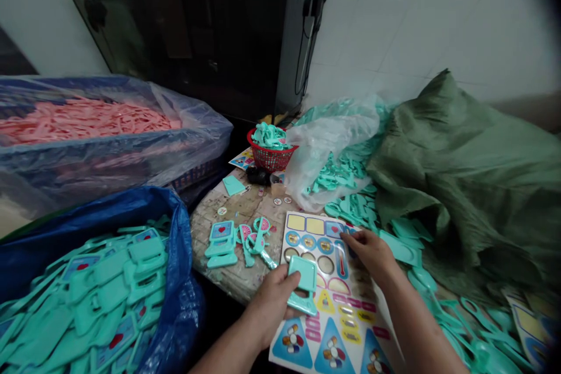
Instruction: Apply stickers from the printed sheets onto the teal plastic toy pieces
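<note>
My left hand (272, 304) is closed around a teal plastic toy piece (302, 283), held just above the lower left of a sticker sheet (333, 327). My right hand (372, 251) rests on the upper right of that sheet, its fingertips pinched at a sticker near the top row. The sheet lies on a small worn table (236, 210). Several finished teal pieces with stickers (241, 242) lie on the table to the left of the sheet.
A blue bag of teal pieces (87, 298) sits at the lower left, with a bin of pink parts (87, 123) behind it. A red basket (269, 155) stands at the table's far edge. Loose teal parts (350, 181), clear plastic and a green sack (464, 187) fill the right.
</note>
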`<state>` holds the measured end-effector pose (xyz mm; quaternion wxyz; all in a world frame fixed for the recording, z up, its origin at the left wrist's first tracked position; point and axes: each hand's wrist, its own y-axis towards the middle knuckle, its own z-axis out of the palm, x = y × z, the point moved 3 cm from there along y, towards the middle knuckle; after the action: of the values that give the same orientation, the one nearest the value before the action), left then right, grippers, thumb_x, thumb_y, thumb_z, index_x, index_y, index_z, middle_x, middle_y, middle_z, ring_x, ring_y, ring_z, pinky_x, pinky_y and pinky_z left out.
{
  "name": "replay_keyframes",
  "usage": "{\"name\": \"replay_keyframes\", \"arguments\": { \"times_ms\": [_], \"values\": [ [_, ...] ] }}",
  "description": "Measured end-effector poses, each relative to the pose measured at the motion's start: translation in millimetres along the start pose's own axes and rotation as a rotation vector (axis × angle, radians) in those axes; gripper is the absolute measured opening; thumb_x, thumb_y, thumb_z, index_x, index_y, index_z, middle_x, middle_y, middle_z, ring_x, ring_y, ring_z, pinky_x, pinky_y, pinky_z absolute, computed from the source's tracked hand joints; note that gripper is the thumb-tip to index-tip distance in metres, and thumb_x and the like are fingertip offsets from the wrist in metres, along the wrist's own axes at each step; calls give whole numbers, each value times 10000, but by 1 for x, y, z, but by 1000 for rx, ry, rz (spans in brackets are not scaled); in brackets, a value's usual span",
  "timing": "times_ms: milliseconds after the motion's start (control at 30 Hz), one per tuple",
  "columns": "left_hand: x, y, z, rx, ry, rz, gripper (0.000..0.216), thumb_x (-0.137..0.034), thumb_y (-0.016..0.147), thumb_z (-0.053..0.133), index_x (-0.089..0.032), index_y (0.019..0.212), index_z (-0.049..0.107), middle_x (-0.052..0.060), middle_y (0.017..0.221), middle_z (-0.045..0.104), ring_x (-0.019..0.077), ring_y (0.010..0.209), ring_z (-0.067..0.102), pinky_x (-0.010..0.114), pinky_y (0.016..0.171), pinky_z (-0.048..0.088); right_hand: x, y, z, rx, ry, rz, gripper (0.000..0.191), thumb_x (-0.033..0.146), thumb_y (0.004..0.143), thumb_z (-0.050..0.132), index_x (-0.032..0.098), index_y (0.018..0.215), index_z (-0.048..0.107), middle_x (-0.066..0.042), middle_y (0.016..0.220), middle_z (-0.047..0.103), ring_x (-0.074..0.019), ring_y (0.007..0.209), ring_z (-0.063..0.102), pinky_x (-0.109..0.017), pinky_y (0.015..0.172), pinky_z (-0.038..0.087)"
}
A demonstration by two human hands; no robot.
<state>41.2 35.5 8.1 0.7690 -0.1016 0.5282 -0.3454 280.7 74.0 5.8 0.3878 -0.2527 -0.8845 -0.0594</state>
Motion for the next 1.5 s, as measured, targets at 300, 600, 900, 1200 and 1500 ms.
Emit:
{"name": "replay_keyframes", "arguments": {
  "times_ms": [300, 600, 900, 1200, 1500],
  "values": [
    [-1, -5, 5, -37, 239, 61, 230, -372, 735, 514, -185, 864, 548, 0, 708, 534, 156, 706, 551, 210, 514, 446, 31, -13, -27, 138, 224, -30, 381, 582, 660, 585, 212, 656, 494, 31, 558, 551, -120, 490, 486, -249, 489, 380],
    [-2, 4, 9, 62, 493, 261, 187, -328, 779, 457, -176, 815, 558, -16, 707, 521, 144, 697, 507, 243, 628, 391, 26, -6, -24, -62, -198, -59, 233, 430, 649, 618, 235, 571, 516, 20, 469, 530, -163, 492, 468, -276, 490, 250],
    [-15, 18, 36, 188, 728, 375, 122, -288, 775, 486, -196, 713, 535, -17, 703, 532, 163, 726, 486, 268, 675, 341, 33, -9, 0, 119, 56, -53, 260, 395, 595, 661, 222, 521, 481, 49, 418, 451, -128, 425, 412, -263, 453, 259],
    [-13, 17, 34, 139, 602, 358, 125, -283, 759, 523, -180, 715, 577, -1, 705, 573, 179, 751, 536, 293, 726, 407, 66, -30, -39, 241, 654, -71, 393, 565, 676, 627, 217, 677, 443, 93, 508, 304, -73, 455, 250, -219, 450, 207],
    [-27, -22, 19, 233, -374, 212, 327, -386, 852, 498, -142, 1052, 580, 103, 962, 677, 216, 886, 643, 339, 786, 502, 64, -112, -6, 355, 565, -70, 360, 522, 700, 649, 200, 653, 495, 43, 613, 450, -109, 588, 383, -229, 535, 304]
  ]
}}
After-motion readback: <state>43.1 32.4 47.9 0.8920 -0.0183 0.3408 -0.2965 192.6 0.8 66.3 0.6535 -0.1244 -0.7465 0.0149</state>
